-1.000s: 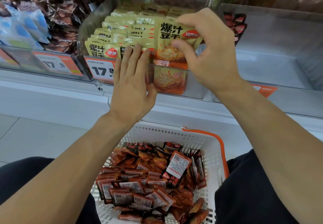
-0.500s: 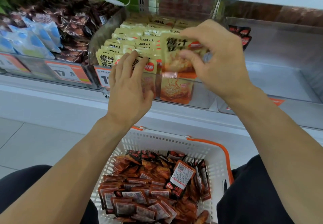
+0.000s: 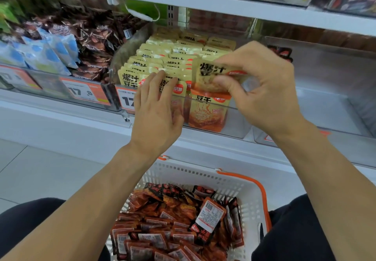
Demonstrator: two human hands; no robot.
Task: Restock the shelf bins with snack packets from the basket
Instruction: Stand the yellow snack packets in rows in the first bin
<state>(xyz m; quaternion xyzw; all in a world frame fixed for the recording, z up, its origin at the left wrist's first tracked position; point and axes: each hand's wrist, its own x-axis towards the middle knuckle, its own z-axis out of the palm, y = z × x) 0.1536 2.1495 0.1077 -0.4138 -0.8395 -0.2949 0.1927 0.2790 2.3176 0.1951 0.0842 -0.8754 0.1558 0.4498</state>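
The right hand (image 3: 264, 89) pinches a flat yellow-and-orange foil snack packet (image 3: 211, 75) by its upper edge, thumb on the printed face and curled fingers behind, holding it upright just above the front right corner of the clear plastic shelf bin (image 3: 234, 122). Directly below the grip, 1 matching packet (image 3: 207, 112) stands against the bin's front wall; to the left of the grip and behind it run tight rows of the same yellow packets (image 3: 179, 51).

Judged from this, the step in hand is seating the packet in the front row. The next move calls for lowering it straight down into the gap behind the front wall, keeping it upright so it lines up with its neighbours, then letting go.

The left hand (image 3: 156, 108) holds nothing: its fingers lie nearly straight, tips touching the tops of the front-row packets left of the grip, apparently steadying them. Both forearms reach up and forward from below.

Well below the grip, the white perforated plastic basket with orange handles (image 3: 250, 195) holds a heap of red-orange packets (image 3: 175, 224). Right of the grip, the neighbouring bin (image 3: 329, 106) looks nearly bare.
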